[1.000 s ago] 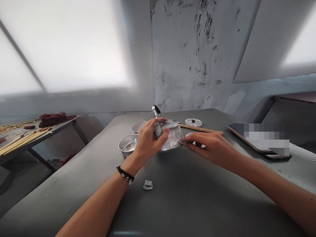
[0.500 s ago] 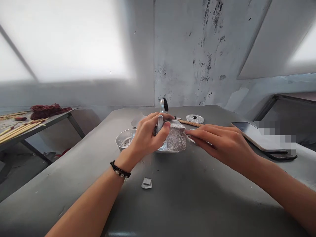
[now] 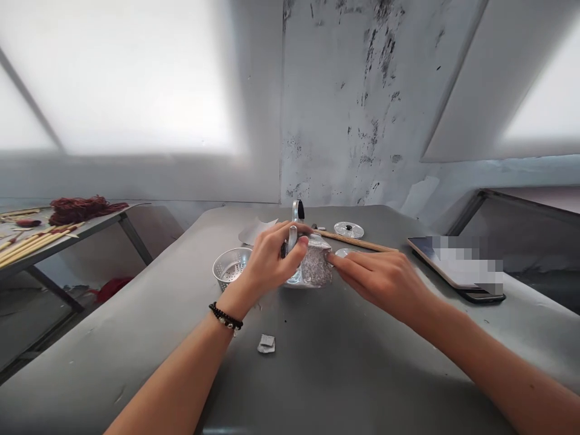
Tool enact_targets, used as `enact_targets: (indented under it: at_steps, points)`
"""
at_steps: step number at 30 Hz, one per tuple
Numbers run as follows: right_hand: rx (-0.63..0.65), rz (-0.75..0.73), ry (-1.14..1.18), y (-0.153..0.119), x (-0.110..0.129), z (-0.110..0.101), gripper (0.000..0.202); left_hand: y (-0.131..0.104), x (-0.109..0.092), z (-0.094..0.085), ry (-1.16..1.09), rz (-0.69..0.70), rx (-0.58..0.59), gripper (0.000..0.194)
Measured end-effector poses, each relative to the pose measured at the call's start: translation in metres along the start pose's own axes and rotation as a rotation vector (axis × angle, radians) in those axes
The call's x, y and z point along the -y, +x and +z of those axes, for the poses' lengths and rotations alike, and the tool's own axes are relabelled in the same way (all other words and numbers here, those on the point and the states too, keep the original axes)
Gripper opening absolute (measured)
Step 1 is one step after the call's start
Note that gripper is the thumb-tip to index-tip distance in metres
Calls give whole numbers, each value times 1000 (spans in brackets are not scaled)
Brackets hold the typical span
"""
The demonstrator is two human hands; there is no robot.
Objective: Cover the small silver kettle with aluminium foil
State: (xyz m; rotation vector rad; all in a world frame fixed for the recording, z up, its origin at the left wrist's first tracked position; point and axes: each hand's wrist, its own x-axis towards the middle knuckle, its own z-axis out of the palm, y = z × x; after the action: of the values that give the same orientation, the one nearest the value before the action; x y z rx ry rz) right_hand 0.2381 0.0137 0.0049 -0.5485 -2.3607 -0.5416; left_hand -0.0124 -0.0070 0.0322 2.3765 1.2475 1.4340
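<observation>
While the left hand [image 3: 270, 258] is gripping a shiny metal vessel [image 3: 294, 278] just to its right at the centre of the frame, the right hand [image 3: 379, 275] is touching the right edge of the vessel's crinkled silvery sheet [image 3: 317, 267], any pinch impossible to tell.

A wide grey table [image 3: 344, 356] with a smooth surface carries most of the things. On its left part stands a perforated metal basket [image 3: 232, 266], and behind it lies a pale sheet [image 3: 254, 232]. At the far side there are a clear lid with a black knob [image 3: 348, 230] and a wooden stick [image 3: 362, 242]. On the right lies a dark flat object [image 3: 484, 298], under a lighter one [image 3: 437, 260]. Small grey folded pieces [image 3: 266, 343] lie nearer. At far left, a side table [image 3: 103, 222] bears dark red yarn [image 3: 81, 211] and pale sticks [image 3: 40, 244].
</observation>
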Motion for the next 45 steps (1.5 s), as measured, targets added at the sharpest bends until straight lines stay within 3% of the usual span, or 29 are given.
enact_targets:
  at_steps: [5, 10, 16, 19, 23, 28, 36, 45]
  points:
    - [88, 77, 280, -3, 5, -8, 19, 1, -4, 0, 11, -29, 32, 29]
    - [-26, 176, 260, 1, -4, -11, 15, -1, -5, -3, 13, -58, 72, 30]
    - [37, -12, 133, 0, 11, -4, 23, -1, -4, -5, 16, -45, 102, 30]
    - [102, -31, 144, -1, 12, -11, 22, -1, -5, -7, 10, -40, 131, 29]
    - [91, -37, 74, 3, 6, -18, 23, 0, -6, -11, -13, -44, 161, 30]
    - [160, -229, 87, 2, 9, -20, 31, 0, -8, -12, -37, -33, 202, 29]
    - [181, -283, 68, 6, 6, -25, 30, 11, -11, -9, -56, -46, 262, 29]
    - [52, -175, 86, 1, -15, -21, 29, 40, -18, -1, -52, -61, 406, 30]
